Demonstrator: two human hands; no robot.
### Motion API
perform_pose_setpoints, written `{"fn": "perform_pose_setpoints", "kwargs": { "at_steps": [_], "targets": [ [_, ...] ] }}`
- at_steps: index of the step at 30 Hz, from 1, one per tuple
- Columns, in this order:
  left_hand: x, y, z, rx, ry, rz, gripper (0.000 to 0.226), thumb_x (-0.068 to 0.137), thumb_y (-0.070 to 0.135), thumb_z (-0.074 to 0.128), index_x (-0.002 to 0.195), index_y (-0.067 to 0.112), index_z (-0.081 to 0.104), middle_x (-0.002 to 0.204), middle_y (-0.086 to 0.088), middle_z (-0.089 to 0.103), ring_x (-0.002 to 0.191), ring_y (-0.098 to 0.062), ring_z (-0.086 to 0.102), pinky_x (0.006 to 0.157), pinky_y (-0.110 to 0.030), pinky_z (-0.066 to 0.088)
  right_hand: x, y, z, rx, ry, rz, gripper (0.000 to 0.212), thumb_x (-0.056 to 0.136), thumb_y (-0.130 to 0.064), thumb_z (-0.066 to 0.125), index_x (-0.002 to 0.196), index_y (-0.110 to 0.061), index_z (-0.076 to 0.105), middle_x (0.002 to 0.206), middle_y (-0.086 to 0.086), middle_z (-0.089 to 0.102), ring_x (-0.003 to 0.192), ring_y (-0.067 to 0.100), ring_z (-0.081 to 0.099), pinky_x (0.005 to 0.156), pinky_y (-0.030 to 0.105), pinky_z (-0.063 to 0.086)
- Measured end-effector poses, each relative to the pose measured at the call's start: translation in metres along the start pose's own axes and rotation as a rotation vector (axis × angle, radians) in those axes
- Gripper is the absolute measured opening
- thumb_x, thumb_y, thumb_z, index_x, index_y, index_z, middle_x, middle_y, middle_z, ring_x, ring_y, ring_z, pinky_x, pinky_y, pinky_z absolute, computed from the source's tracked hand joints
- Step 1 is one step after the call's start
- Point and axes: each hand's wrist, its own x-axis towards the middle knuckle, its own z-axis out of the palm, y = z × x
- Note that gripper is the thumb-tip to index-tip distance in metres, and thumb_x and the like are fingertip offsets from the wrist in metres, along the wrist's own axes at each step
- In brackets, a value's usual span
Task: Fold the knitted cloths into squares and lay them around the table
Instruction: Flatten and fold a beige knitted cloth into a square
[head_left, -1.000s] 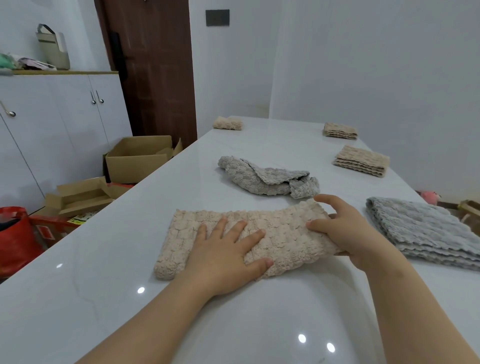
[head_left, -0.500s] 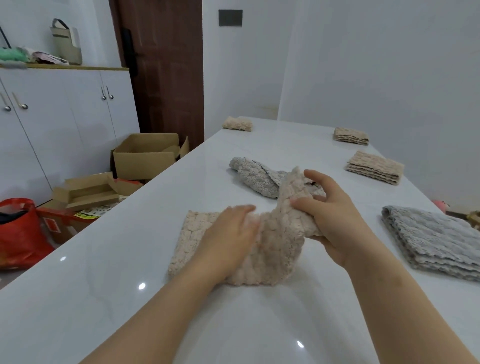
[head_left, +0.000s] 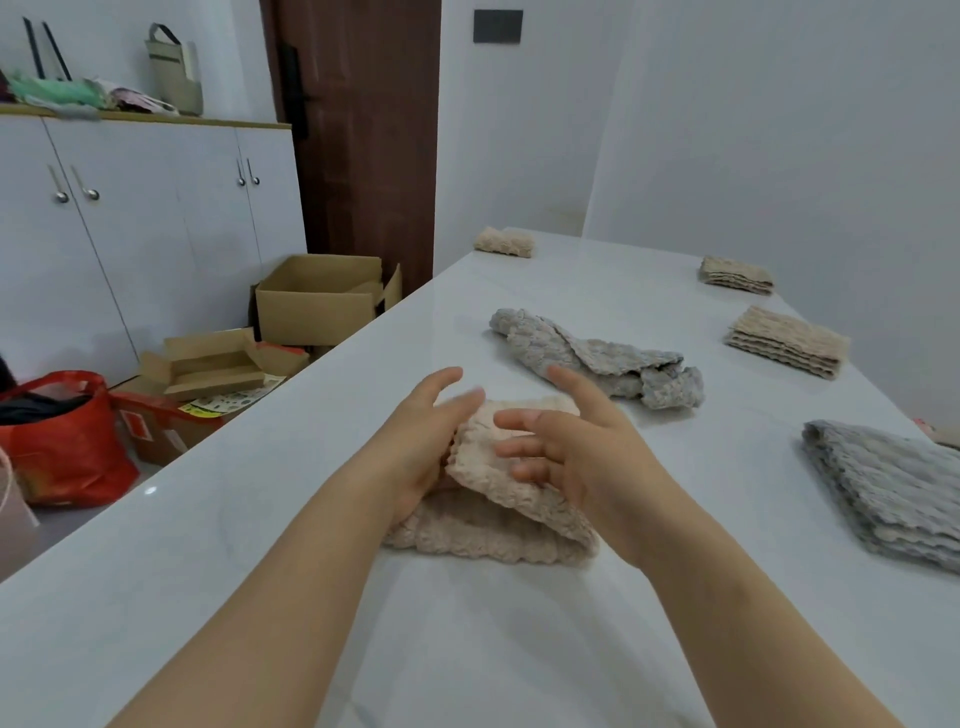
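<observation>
A beige knitted cloth (head_left: 519, 530) lies folded double on the white table (head_left: 467, 639) right in front of me, its top layer slightly raised. My left hand (head_left: 421, 447) is against the cloth's left edge with straight fingers. My right hand (head_left: 571, 457) hovers over the top layer with spread, relaxed fingers and grips nothing. Behind them lies a crumpled grey knitted cloth (head_left: 597, 358). A folded grey cloth (head_left: 893, 493) sits at the right edge. Folded beige cloths rest at the right (head_left: 787, 348), far right (head_left: 735, 275) and far left corner (head_left: 504, 243).
Left of the table, on the floor, stand an open cardboard box (head_left: 322, 301), flattened cartons (head_left: 208, 364) and a red bag (head_left: 62, 436). White cabinets (head_left: 156, 218) and a dark door (head_left: 363, 130) line the back wall. A wall runs along the table's right side.
My right hand carried the beige cloth's right end over to the left, folding it in half, then let go. My left hand slid from on top of the cloth to its left edge.
</observation>
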Motion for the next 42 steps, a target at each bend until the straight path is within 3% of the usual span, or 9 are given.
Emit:
{"fn": "perform_pose_setpoints", "kwargs": {
  "at_steps": [5,14,21,30,33,36,38,40,42],
  "targets": [
    [-0.001,0.001,-0.007,0.250,0.037,0.113,0.042,0.084,-0.010,0.052,0.099,0.026,0.068,0.090,-0.013,0.066,0.067,-0.019,0.057,0.065,-0.031,0.051,0.003,-0.007,-0.007,-0.003,0.193,-0.124,0.038,0.087,-0.001,0.053,0.117,-0.025,0.049,0.081,0.004,0.069,0.068,0.016,0.061,0.059,0.025,0.048],
    [-0.004,0.010,-0.038,0.589,0.204,0.166,0.018,0.082,0.011,0.065,0.073,0.024,0.073,0.064,0.011,0.064,0.054,-0.001,0.054,0.040,-0.009,0.036,0.007,0.015,-0.010,-0.547,0.239,-0.254,0.033,0.089,-0.012,0.051,0.114,-0.034,0.052,0.091,-0.016,0.062,0.073,-0.008,0.055,0.061,0.002,0.039],
    [-0.008,0.013,-0.040,0.643,0.066,0.072,0.010,0.080,0.008,0.070,0.083,0.018,0.069,0.074,0.000,0.063,0.060,-0.009,0.054,0.043,-0.010,0.041,0.006,0.021,-0.010,-0.790,0.179,-0.259,0.041,0.085,-0.016,0.056,0.123,-0.032,0.051,0.104,-0.012,0.061,0.088,0.009,0.053,0.070,0.015,0.037],
    [-0.003,0.006,-0.048,0.838,0.133,0.065,0.015,0.079,0.006,0.070,0.084,0.020,0.066,0.081,-0.003,0.061,0.059,-0.011,0.055,0.053,-0.019,0.045,0.009,0.030,-0.010,-0.964,0.089,-0.279,0.043,0.083,-0.019,0.062,0.123,-0.030,0.052,0.108,-0.010,0.062,0.108,0.012,0.051,0.087,0.025,0.035],
    [-0.006,0.008,-0.047,0.978,0.223,0.084,0.029,0.079,0.020,0.072,0.104,0.027,0.059,0.107,-0.002,0.059,0.078,-0.013,0.058,0.065,-0.026,0.049,0.008,0.033,-0.009,-0.967,0.140,-0.339,0.048,0.083,-0.021,0.063,0.128,-0.028,0.049,0.107,-0.012,0.059,0.109,0.010,0.051,0.087,0.023,0.036],
    [-0.010,0.013,-0.038,1.072,0.512,0.370,0.057,0.085,0.037,0.060,0.136,0.034,0.033,0.136,-0.002,0.038,0.112,-0.022,0.050,0.085,-0.036,0.044,0.008,0.027,-0.003,-0.815,0.286,-0.595,0.048,0.085,-0.024,0.054,0.133,-0.020,0.047,0.114,-0.019,0.051,0.109,-0.006,0.042,0.090,0.006,0.029],
    [-0.009,0.010,-0.022,1.089,0.423,0.510,0.058,0.094,0.035,0.046,0.145,0.029,0.020,0.152,0.002,0.021,0.135,-0.021,0.031,0.104,-0.039,0.034,0.011,0.026,0.001,-0.904,0.244,-0.623,0.054,0.084,-0.028,0.043,0.137,-0.016,0.044,0.129,-0.014,0.047,0.124,-0.004,0.034,0.104,0.012,0.024],
    [0.000,-0.004,-0.008,1.261,0.207,0.466,0.057,0.098,0.033,0.035,0.149,0.021,0.012,0.158,0.003,0.006,0.145,-0.017,0.008,0.116,-0.038,0.016,0.016,0.036,0.001,-1.106,0.128,-0.465,0.064,0.082,-0.036,0.031,0.144,-0.019,0.033,0.150,-0.006,0.031,0.142,0.008,0.018,0.113,0.026,0.015],
    [0.008,-0.018,-0.007,1.354,0.077,0.347,0.058,0.098,0.035,0.032,0.149,0.018,0.010,0.158,0.002,0.005,0.145,-0.016,0.002,0.117,-0.038,0.012,0.021,0.049,-0.003,-1.246,0.010,-0.312,0.066,0.085,-0.043,0.023,0.148,-0.021,0.021,0.157,-0.005,0.014,0.145,0.009,0.005,0.114,0.025,0.006]
  ]
}}
